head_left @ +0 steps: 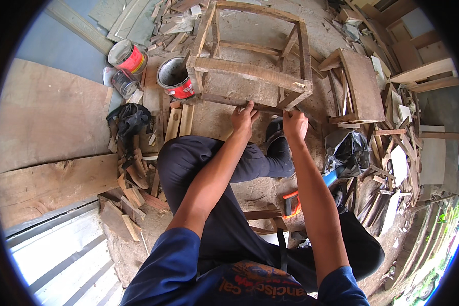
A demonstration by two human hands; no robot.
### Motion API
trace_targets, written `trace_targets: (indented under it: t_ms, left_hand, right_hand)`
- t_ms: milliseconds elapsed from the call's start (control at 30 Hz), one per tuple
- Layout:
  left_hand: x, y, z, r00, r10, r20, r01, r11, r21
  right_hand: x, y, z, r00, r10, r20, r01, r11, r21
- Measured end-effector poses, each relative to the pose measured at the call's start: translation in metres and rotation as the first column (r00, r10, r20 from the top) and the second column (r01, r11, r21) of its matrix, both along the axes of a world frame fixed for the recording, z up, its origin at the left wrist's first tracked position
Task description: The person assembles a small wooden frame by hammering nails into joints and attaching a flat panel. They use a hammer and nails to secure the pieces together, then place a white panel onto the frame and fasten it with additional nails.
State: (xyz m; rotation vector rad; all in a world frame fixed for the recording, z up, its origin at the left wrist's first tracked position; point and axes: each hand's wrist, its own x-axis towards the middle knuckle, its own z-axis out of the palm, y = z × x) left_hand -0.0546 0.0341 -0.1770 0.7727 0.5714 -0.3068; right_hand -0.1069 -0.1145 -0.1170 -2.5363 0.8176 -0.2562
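Note:
A wooden frame (250, 70) with bare legs and rails, like that of a stool or chair, stands on the floor in front of me. My left hand (244, 118) is closed on its nearest lower rail, one finger lying over the top edge. At the right end of that rail, below the corner leg, my right hand (295, 124) is closed in a pinch. Its fingertips touch the wood, and whatever lies between them is hidden. A saw with an orange and black handle (291, 205) lies on the floor between my legs.
Red paint buckets (176, 91) stand to the left, beside a dark can (125, 83). A second wooden piece with a panel (361, 86) sits at right, near a black plastic bag (348, 152). Scrap wood (392, 148) is heaped along both sides. A plywood sheet (51, 115) leans left.

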Motion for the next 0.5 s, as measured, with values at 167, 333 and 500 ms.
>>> trace_targets:
  t_ms: [167, 333, 500]
  left_hand:
    - [-0.003, -0.003, 0.013, 0.999, 0.016, -0.040, -0.015, 0.999, 0.031]
    - [-0.004, -0.001, 0.016, 1.000, -0.016, -0.027, 0.017, 0.999, 0.029]
    - [-0.001, 0.001, 0.006, 1.000, -0.009, -0.006, 0.009, 1.000, 0.027]
  right_hand:
    - [0.002, -0.003, -0.001, 0.999, -0.044, -0.020, 0.045, 0.997, 0.057]
    - [0.002, -0.009, -0.014, 0.999, -0.038, 0.023, 0.036, 0.994, 0.108]
    - [0.004, -0.012, -0.023, 0.998, -0.003, 0.068, -0.006, 0.990, 0.138]
